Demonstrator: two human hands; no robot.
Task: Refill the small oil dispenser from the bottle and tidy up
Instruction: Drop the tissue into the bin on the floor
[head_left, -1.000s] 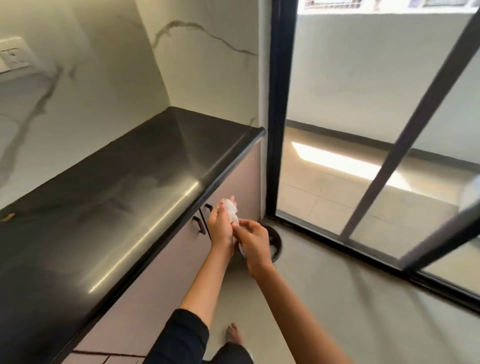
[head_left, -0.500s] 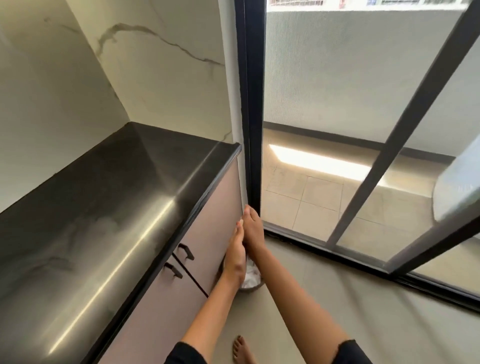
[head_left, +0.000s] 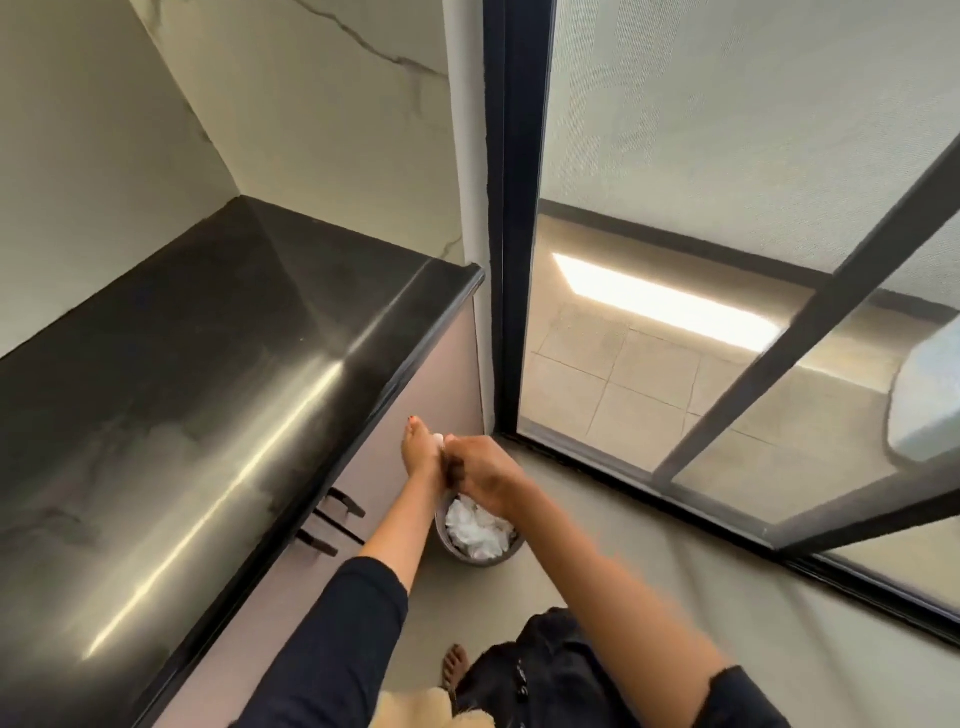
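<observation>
Kitchen corner by the sliding door (head_left: 511, 234): my hands meet over the bin (head_left: 480, 561), which stands on the floor at the end of the counter (head_left: 208, 374). My left hand (head_left: 420, 460) lies flat with its fingers straight. My right hand (head_left: 483, 470) curls against it and pinches a scrap of white tissue (head_left: 440, 437), of which only a sliver shows between the two.

A second ago the tissue shows as a fuller wad, held up against the cabinet (head_left: 415, 384), with the bin dark and half hidden behind my wrists. Half a second ago my palms are pressed together just above the bin. Now the view has swung down and closer, the bin's mouth is open to sight below my wrists, and crumpled white wads (head_left: 478, 527) lie heaped inside it.

I judge this to be the tidy-up end of the job: the tissue has wiped my fingers and sits right above the place to drop it, so letting go looks like the next move. Whether any of the wads in the bin come from me I cannot tell.

Neither the dispenser nor the bottle is in view, and the stretch of counter that shows carries neither, so I cannot say whether they are capped and put away
</observation>
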